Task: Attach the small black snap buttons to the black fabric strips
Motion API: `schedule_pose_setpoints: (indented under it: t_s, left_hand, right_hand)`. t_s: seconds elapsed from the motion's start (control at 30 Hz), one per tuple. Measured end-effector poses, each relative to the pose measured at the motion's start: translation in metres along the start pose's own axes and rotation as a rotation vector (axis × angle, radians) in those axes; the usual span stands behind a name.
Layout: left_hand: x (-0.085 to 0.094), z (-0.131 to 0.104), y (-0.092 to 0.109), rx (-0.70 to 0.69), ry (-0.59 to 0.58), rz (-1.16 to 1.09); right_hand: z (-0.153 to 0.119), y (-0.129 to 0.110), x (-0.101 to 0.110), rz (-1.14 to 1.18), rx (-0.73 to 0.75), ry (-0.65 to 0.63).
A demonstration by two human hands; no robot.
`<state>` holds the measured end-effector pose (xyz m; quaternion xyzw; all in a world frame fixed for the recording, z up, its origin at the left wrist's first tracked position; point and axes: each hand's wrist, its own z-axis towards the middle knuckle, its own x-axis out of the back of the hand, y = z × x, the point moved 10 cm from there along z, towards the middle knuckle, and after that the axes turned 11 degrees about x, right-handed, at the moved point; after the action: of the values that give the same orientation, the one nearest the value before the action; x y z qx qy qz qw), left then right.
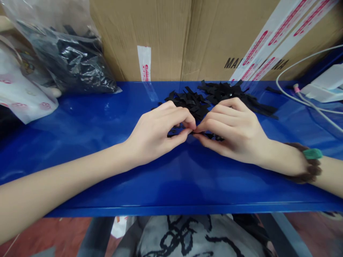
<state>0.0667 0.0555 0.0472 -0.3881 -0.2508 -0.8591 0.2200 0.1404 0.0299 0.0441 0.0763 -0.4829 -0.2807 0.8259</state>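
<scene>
My left hand (163, 130) and my right hand (233, 130) meet fingertip to fingertip above the blue table (171, 185). Both pinch a small black fabric strip (192, 133) between thumb and forefinger. Most of that strip is hidden by the fingers. Just beyond the hands lies a loose pile of black strips (190, 101), and a second heap of black strips (227, 92) spreads behind my right hand. Small dark pieces, too small to name, show under both palms.
A large cardboard box (166, 32) stands along the table's back edge. At the left back sits a clear plastic bag (83, 60) of black material, beside a white printed bag (24, 82). A white cable (278, 76) and a white device (325, 84) lie at the right.
</scene>
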Motion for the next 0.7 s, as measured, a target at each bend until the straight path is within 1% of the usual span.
schedule_pose_setpoints:
  t_s: [0.13,0.33,0.43,0.7]
  left_hand:
    - [0.0,-0.0004,0.0005,-0.005,-0.004,0.0]
    - [-0.005,-0.0002,0.0003,-0.001,-0.078,-0.026]
    - [-0.0068,-0.0009,0.0029,-0.031,-0.106,-0.012]
    - [-0.0086,-0.0025,0.0066,-0.065,-0.116,0.038]
  right_hand:
    - [-0.0009,0.0043,0.0005,0.018,-0.041,-0.003]
    - [-0.002,0.0066,-0.0016,0.036,-0.067,-0.025]
    - [-0.0021,0.0066,-0.0017,0.033,-0.072,-0.022]
    - [-0.0005,0.0037,-0.0043,0.004,-0.047,-0.044]
